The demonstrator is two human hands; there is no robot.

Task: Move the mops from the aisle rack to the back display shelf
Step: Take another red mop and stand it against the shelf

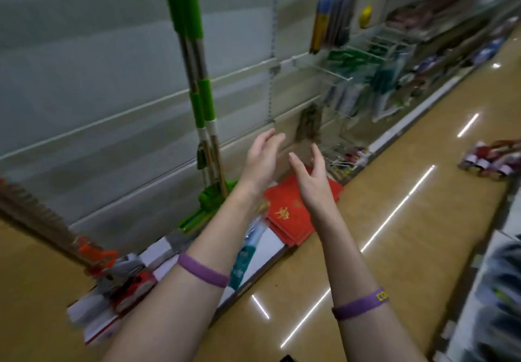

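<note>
We see both arms stretched forward over the aisle, and neither hand is holding anything. The left hand (260,158) is released, its fingers loosely spread and slightly bent, with the palm turned toward the right. The right hand (311,175) is also released, fingers and thumb apart, facing the left hand with a small gap between them. Each forearm wears a purple band, one on the left (203,270) and one on the right (361,304). Two green-handled mops (197,80) stand close together and almost upright against the pale wall panel (98,94), to the left of the left hand and apart from it. Their green heads (210,198) rest on the low base shelf (272,244). Just beside the mop heads, under our hands, a stack of red packets (296,215) with gold print lies on the same shelf. Farther left, a tool with an orange and grey head (97,254) leans at a slant onto that shelf. Beyond the hands, white wire racks (338,70) carry hanging goods too blurred to name. The glossy tan floor (394,206) runs down the aisle, and a heap of red and white packages (490,161) lies on it at the right.
</note>
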